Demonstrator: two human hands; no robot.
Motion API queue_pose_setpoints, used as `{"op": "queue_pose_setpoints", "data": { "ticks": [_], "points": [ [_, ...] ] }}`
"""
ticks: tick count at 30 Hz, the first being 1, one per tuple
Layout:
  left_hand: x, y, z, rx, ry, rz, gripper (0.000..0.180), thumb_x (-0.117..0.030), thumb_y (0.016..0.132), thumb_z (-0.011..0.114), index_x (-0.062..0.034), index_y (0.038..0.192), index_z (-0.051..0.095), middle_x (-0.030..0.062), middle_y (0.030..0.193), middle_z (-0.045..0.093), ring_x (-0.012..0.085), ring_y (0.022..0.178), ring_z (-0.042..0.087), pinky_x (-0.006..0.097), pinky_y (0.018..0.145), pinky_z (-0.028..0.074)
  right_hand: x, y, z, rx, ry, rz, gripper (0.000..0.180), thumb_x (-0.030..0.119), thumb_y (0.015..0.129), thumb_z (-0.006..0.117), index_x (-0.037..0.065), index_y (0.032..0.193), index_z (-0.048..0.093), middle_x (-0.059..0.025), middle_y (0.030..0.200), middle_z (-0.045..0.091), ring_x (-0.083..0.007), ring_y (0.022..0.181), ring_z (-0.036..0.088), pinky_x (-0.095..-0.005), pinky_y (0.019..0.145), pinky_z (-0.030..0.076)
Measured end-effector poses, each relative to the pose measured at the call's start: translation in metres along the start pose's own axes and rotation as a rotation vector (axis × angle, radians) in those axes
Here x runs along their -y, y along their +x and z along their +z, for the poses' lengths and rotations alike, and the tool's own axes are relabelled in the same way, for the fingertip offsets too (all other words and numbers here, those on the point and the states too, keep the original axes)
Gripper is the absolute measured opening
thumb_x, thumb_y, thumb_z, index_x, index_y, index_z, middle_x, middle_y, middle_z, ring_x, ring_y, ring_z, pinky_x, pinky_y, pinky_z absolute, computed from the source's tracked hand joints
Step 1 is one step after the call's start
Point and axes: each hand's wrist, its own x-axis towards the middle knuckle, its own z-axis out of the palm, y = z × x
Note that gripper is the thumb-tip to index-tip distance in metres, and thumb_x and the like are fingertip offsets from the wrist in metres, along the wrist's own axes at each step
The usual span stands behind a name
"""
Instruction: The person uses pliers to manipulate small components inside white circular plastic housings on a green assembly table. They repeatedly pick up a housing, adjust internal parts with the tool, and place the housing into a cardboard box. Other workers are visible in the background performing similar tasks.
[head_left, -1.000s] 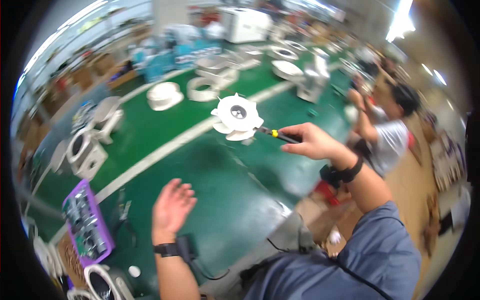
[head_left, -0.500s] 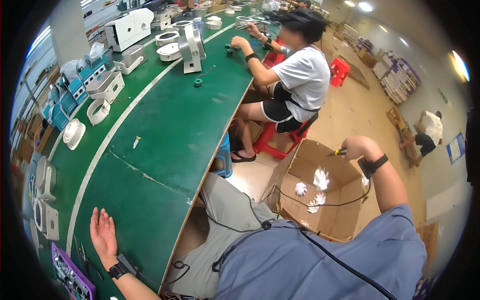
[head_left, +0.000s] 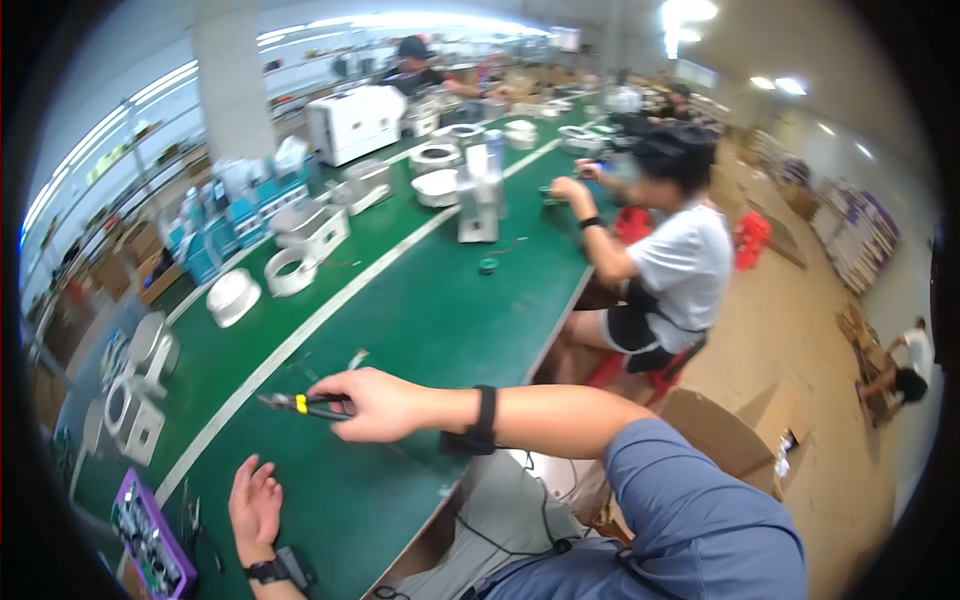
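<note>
While gripped in the right hand [head_left: 378, 405], pliers [head_left: 305, 404] pointing leftward over the surface [head_left: 440, 320], long axis level, just above the left hand [head_left: 255, 500], open, palm up.

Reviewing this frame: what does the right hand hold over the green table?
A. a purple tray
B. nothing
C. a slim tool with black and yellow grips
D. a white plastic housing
C: the right hand grips a slim tool with black and yellow grips above the green table; the left hand lies open and empty.
</note>
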Motion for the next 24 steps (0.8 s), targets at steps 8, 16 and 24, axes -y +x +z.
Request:
{"op": "queue_pose_setpoints", "data": {
  "ticks": [8,16,24],
  "points": [
    [-0.008,-0.003,-0.002,0.171,0.038,-0.089,0.056,0.002,0.089,0.068,0.0000,0.142,0.048,0.0038,0.097,0.057,0.0062,0.070,0.048,0.020,0.057,0.040,-0.069,0.106,0.118,-0.081,0.125,0.154,0.059,0.018,0.085,0.074,-0.004,0.137,0.057,-0.0129,0.121,0.070,-0.0199,0.109,0.067,-0.0347,0.093,0.055],
    [-0.005,0.004,-0.003,0.214,-0.073,-0.123,0.057,0.008,0.087,0.057,-0.0023,0.142,0.049,0.0062,0.106,0.060,0.0086,0.075,0.051,0.023,0.066,0.044,-0.116,0.110,0.115,-0.068,0.358,0.038,0.055,0.009,0.085,0.075,-0.005,0.135,0.056,-0.0020,0.102,0.065,-0.0105,0.091,0.060,-0.0267,0.082,0.051],
    [-0.006,-0.008,0.002,0.083,-0.022,-0.052,0.054,0.002,0.087,0.062,-0.0012,0.139,0.048,0.0039,0.094,0.050,0.0106,0.068,0.043,0.025,0.058,0.041,-0.083,0.112,0.109,0.007,0.235,0.011,0.059,0.023,0.081,0.078,0.002,0.133,0.061,-0.0056,0.097,0.066,-0.0138,0.086,0.063,-0.0314,0.078,0.055]
  ]
}}
